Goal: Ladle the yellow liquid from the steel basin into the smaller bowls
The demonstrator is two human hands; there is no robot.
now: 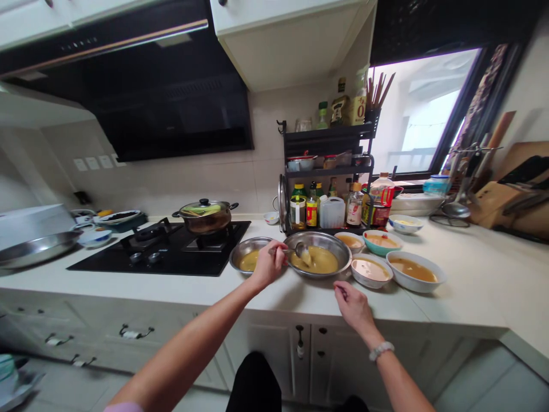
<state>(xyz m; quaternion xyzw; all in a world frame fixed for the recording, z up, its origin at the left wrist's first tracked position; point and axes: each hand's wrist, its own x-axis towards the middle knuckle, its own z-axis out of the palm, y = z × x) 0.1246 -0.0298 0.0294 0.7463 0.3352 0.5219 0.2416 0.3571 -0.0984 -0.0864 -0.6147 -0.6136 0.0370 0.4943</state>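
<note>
My left hand (269,264) is closed round the handle of a metal ladle (300,250). The ladle's bowl dips into yellow soup in a large steel bowl (318,258) on the white counter. A smaller steel bowl (247,255) with yellow liquid sits just behind that hand. My right hand (352,304) rests on the counter in front of the large bowl, fingers loosely curled, holding nothing that I can see. Right of it stand a white bowl (371,271) and a bigger white bowl (415,271), both filled with brownish soup.
A lidded pot (206,216) sits on the black gas hob (167,249). A black rack (326,171) holds bottles and jars. Two more filled bowls (381,241) stand behind. A steel pan (36,249) lies far left. Knives and boards (510,189) stand at the right.
</note>
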